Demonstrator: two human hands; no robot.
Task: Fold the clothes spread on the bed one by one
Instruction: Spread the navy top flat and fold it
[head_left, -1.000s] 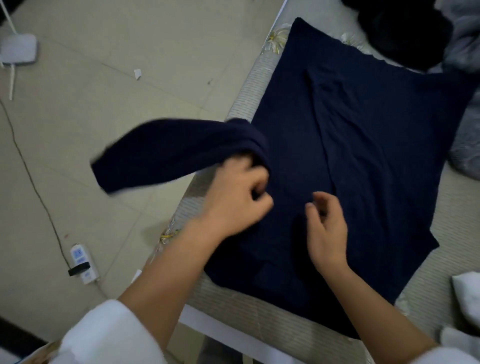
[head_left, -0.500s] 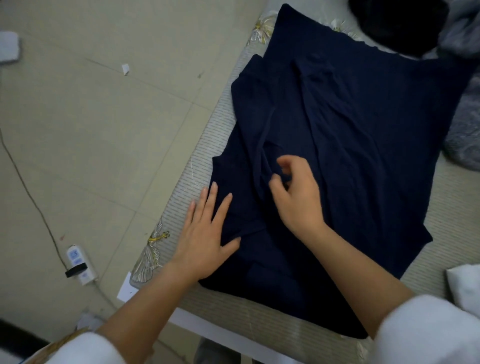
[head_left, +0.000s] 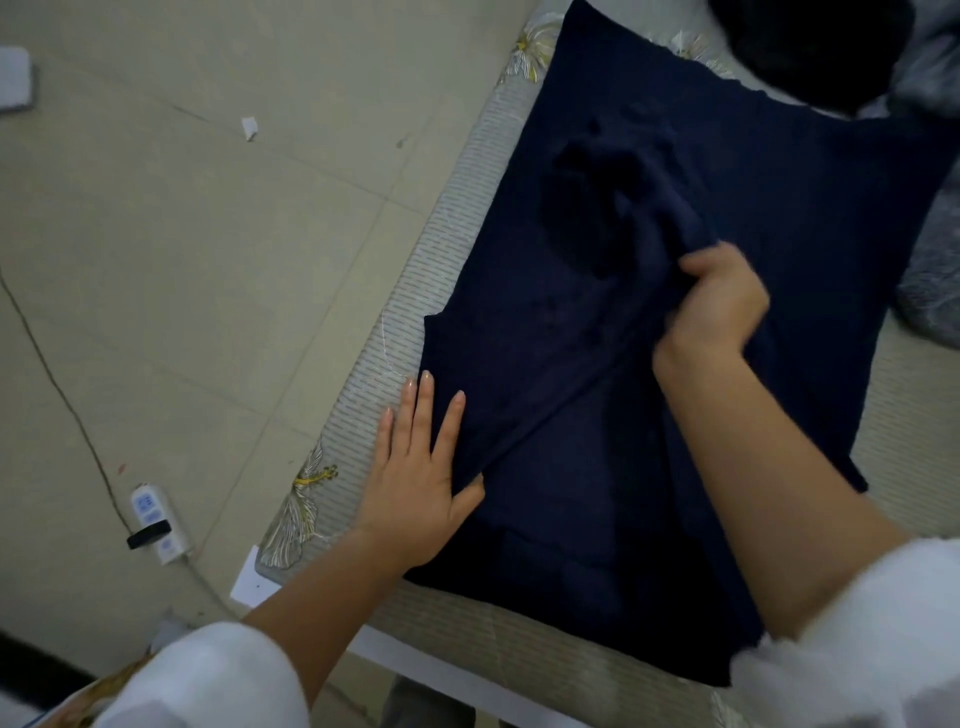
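Across the striped bed mat (head_left: 447, 249), spread nearly flat: navy garment (head_left: 810, 218), long axis running from the near edge away toward the far end. Pinned at its near left side by left hand (head_left: 418, 467), fingers straight, pressing flat. Bunched mid-body in right hand (head_left: 719, 306), fingers curled round a fold. Probably calls for drawing that fold along the long axis, right hand nearer.

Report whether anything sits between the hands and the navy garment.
Nothing visible does. The left hand lies flat on the garment's left edge, and the right hand grips a fold near its middle.
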